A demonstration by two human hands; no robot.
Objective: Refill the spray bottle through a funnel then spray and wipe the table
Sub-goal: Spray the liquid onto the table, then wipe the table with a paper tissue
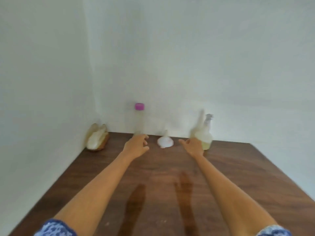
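I see the spray bottle (205,133) standing at the far edge of the desk (162,176), against the back wall, with pale yellowish liquid in its lower part. My right hand (193,146) is just in front of it and to its left; its grip is spread, fingers loosely extended, and I cannot tell through the blur whether it touches the bottle. The white funnel (165,141) lies on the desk between my two hands, spout pointing away. The clear bottle with the purple cap (139,119) stands upright at the back, just beyond my left hand (137,145), whose grip is also spread, fingers slightly curved and holding nothing. Both forearms reach straight out over the brown desk, sleeves with a blue pattern (55,228) at the near edge. A crumpled pale cloth (97,137) sits in the far left corner where the two walls meet. The desk's right edge runs diagonally toward me, with bare wood between my arms.
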